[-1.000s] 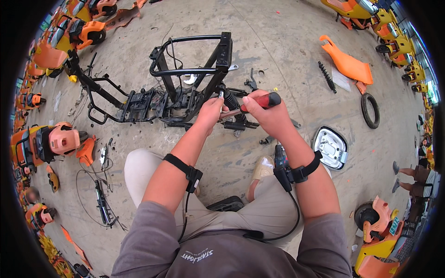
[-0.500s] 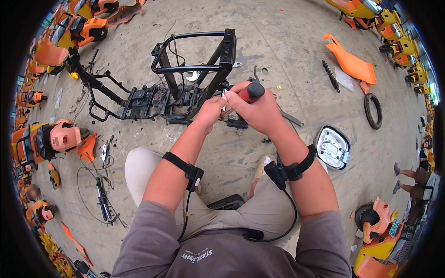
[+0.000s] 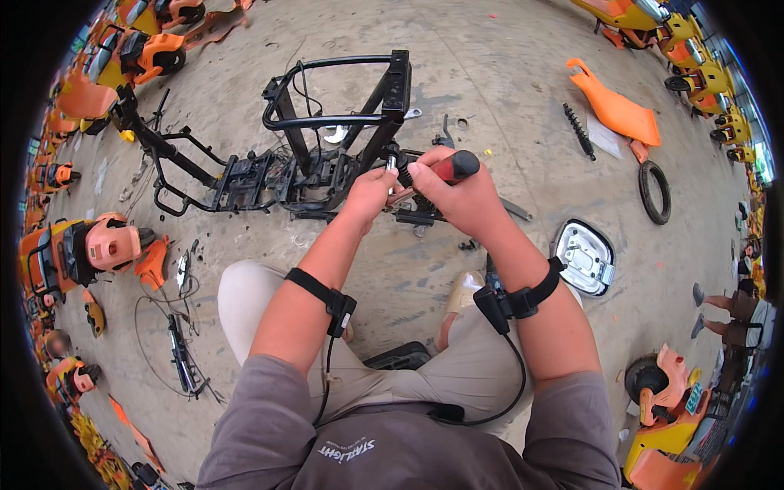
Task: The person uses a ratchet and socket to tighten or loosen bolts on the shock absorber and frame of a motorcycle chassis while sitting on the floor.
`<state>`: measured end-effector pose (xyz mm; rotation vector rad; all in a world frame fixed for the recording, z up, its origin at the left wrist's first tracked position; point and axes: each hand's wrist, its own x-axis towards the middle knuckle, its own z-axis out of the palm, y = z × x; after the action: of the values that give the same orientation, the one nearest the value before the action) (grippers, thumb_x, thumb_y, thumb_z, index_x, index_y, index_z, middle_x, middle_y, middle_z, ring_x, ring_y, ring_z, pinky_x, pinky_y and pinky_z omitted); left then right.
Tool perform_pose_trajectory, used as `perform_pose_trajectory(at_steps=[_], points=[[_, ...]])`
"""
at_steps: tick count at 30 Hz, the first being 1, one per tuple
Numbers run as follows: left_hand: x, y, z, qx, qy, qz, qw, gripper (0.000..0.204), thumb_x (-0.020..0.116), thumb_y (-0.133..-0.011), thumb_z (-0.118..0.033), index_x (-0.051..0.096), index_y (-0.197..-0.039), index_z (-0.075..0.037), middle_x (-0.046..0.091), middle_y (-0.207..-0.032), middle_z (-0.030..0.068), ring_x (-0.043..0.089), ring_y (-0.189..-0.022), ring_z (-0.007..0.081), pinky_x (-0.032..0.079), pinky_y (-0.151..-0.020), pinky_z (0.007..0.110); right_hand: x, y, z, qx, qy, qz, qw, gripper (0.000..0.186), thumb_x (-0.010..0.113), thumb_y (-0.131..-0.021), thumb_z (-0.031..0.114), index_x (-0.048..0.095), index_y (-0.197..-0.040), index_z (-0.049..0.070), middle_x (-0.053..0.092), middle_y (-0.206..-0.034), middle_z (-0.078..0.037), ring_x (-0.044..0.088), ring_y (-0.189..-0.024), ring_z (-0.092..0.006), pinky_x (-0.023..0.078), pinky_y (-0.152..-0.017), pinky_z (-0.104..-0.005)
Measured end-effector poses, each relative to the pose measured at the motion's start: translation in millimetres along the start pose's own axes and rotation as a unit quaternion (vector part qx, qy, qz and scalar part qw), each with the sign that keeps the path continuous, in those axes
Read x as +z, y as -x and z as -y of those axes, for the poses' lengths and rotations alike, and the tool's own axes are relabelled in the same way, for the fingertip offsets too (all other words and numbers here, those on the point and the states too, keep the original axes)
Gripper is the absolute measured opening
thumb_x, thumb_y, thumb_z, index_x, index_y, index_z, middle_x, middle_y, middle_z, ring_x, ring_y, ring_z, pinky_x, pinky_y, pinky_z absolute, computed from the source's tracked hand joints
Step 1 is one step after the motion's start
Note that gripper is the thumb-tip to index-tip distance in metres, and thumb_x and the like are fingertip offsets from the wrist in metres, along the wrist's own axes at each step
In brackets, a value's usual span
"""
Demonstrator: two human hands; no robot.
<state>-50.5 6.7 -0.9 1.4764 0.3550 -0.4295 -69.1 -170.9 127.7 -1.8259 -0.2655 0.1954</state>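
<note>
The black scooter frame lies on the concrete ahead of me, slightly left. At its right end, my left hand pinches a shiny silver cylindrical piece, like a socket. Beside it, my right hand is wrapped round a tool with a red-and-black handle; its black end points up and right. My fingers hide the tool's working end, so whether it joins the silver piece cannot be seen. A dark coil spring shows between my hands.
A shock absorber, an orange body panel, a tyre and a white-lined shell lie to the right. Cables and a black strut lie left. Scooters stand around; a person's legs show far right.
The red-and-black handle has swung right and slightly down with my right hand. My left hand stays by the frame, and more of the silver piece and spring shows between my hands.
</note>
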Motion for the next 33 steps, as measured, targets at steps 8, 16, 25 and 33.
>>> perform_pose_trajectory(at_steps=[8,16,25,33], points=[[46,75,-42,0.297,0.035,0.136,0.945,0.029,0.057,-0.100,-0.030,0.068,-0.114,-0.007,0.068,-0.097,0.0045,0.064,-0.094,0.0158,0.048,-0.087,0.033,-56,40,-13,0.128,-0.103,-0.012,0.986,0.024,0.073,-0.087,0.029,0.069,-0.088,0.005,0.068,-0.078,-0.004,0.061,-0.074,-0.0114,0.050,-0.069,-0.0294],[-23,-28,30,-0.022,0.095,0.026,0.995,0.043,0.059,-0.097,-0.035,0.061,-0.129,-0.007,0.066,-0.113,-0.0016,0.060,-0.106,0.0111,0.047,-0.085,0.031,-14,12,6,0.020,0.057,-0.085,0.995,0.031,0.076,-0.073,0.035,0.066,-0.071,0.006,0.067,-0.069,-0.012,0.068,-0.068,-0.0303,0.053,-0.064,-0.0414],[-15,-37,30,-0.009,0.085,0.002,0.996,0.037,0.057,-0.098,-0.034,0.061,-0.123,-0.006,0.065,-0.111,0.0034,0.062,-0.097,0.0150,0.051,-0.080,0.034,9,-4,-1,-0.076,0.042,-0.084,0.993,0.031,0.075,-0.072,0.033,0.061,-0.069,0.005,0.064,-0.069,-0.014,0.065,-0.069,-0.0355,0.051,-0.063,-0.0430],[-21,-40,31,0.007,0.055,0.075,0.996,0.028,0.056,-0.098,-0.032,0.065,-0.107,-0.007,0.065,-0.091,0.0025,0.062,-0.076,0.0146,0.050,-0.067,0.031,-20,20,-5,0.038,0.027,-0.096,0.994,0.036,0.074,-0.076,0.042,0.065,-0.074,0.007,0.067,-0.071,-0.014,0.067,-0.068,-0.0320,0.053,-0.065,-0.0411]])
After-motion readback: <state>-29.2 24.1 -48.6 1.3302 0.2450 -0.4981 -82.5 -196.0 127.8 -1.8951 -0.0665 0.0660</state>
